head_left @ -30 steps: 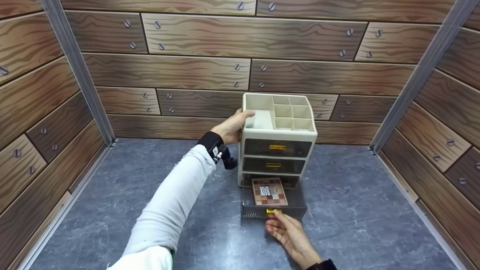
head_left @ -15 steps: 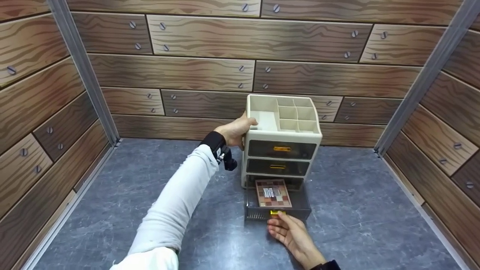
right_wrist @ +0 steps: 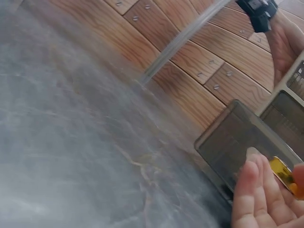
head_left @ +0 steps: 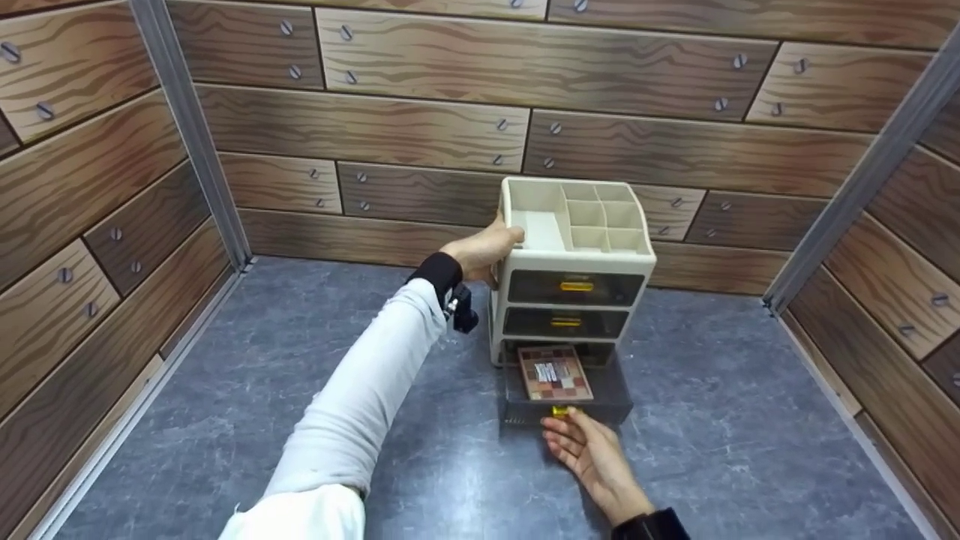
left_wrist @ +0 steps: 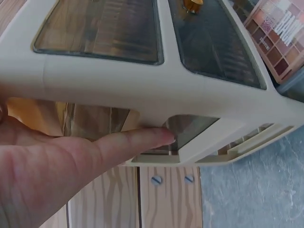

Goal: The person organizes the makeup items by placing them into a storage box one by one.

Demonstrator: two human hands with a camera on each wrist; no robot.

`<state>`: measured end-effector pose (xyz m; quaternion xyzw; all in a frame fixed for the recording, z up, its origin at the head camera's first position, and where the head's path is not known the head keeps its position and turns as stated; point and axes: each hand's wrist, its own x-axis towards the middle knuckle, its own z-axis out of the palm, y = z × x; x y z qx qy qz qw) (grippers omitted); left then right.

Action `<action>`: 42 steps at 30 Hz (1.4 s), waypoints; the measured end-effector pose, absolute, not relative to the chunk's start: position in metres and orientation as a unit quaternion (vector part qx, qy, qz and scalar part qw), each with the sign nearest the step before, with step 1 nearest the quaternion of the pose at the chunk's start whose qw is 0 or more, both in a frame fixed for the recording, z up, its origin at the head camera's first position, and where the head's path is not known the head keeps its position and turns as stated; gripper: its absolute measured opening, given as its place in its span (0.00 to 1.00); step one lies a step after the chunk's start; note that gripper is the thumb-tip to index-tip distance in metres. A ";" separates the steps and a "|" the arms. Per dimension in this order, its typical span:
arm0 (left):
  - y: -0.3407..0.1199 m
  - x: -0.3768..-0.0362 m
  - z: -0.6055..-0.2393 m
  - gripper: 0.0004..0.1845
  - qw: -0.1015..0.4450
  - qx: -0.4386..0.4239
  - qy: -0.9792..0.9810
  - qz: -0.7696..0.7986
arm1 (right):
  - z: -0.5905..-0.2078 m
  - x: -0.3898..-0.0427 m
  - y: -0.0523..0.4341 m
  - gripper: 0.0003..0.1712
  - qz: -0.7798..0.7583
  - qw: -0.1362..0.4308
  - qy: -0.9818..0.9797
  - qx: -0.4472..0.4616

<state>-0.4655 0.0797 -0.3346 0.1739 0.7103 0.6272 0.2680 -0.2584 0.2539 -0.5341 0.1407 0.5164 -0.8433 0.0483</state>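
A cream desktop drawer organizer (head_left: 577, 256) stands upright on the grey surface, with an open compartment top and dark see-through drawers. My left hand (head_left: 482, 251) grips its upper left side, thumb over the top rim. In the left wrist view, a finger of that hand (left_wrist: 61, 161) lies along the side wall. The bottom drawer (head_left: 615, 390) is pulled out, and inside it lies an eyeshadow palette (head_left: 555, 373). At the drawer's front, my right hand (head_left: 592, 457) pinches the small gold handle (head_left: 559, 412); its other fingers are loosely bent below.
The two upper drawers, the top one (head_left: 547, 287) and the middle one (head_left: 532, 322), are closed. Wood-patterned walls (head_left: 420, 127) stand behind and at both sides, with metal corner posts (head_left: 195, 142). Grey marbled floor (head_left: 720, 420) surrounds the organizer.
The whole scene has shifted right and slightly up in the head view. Both hands keep their holds, and the drawer stays out by about the same amount.
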 end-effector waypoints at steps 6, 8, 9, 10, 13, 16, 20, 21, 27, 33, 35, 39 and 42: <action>0.080 -0.466 -0.330 0.37 0.271 0.195 0.705 0.626 | -0.530 -0.269 0.247 0.17 -0.843 0.049 0.518 0.138; 0.081 -0.464 -0.331 0.39 0.267 0.198 0.709 0.621 | -0.530 -0.272 0.245 0.16 -0.843 0.039 0.516 0.145; 0.082 -0.463 -0.332 0.39 0.264 0.199 0.709 0.623 | -0.530 -0.275 0.244 0.15 -0.843 0.033 0.516 0.148; 0.083 -0.462 -0.332 0.38 0.258 0.199 0.709 0.626 | -0.530 -0.277 0.244 0.15 -0.844 0.027 0.515 0.150; 0.087 -0.460 -0.332 0.37 0.242 0.200 0.708 0.632 | -0.528 -0.284 0.246 0.14 -0.845 0.012 0.513 0.148; 0.091 -0.459 -0.330 0.37 0.230 0.197 0.710 0.636 | -0.526 -0.288 0.248 0.14 -0.847 0.007 0.513 0.140; 0.093 -0.456 -0.328 0.39 0.216 0.206 0.705 0.643 | -0.526 -0.291 0.250 0.14 -0.847 -0.005 0.514 0.137; 0.092 -0.455 -0.328 0.39 0.211 0.201 0.706 0.645 | -0.526 -0.291 0.250 0.14 -0.847 -0.002 0.514 0.135; 0.082 -0.450 -0.327 0.36 0.187 0.181 0.730 0.632 | -0.528 -0.297 0.241 0.17 -0.851 0.004 0.509 0.129; 0.084 -0.454 -0.333 0.37 0.203 0.171 0.725 0.635 | -0.531 -0.303 0.240 0.16 -0.847 -0.007 0.513 0.138; 0.086 -0.455 -0.337 0.39 0.209 0.166 0.722 0.638 | -0.533 -0.304 0.241 0.15 -0.846 -0.008 0.514 0.142; 0.089 -0.458 -0.341 0.40 0.215 0.155 0.719 0.642 | -0.533 -0.312 0.243 0.14 -0.845 -0.003 0.515 0.148; 0.089 -0.461 -0.338 0.40 0.210 0.155 0.715 0.648 | -0.529 -0.322 0.243 0.13 -0.847 -0.011 0.513 0.143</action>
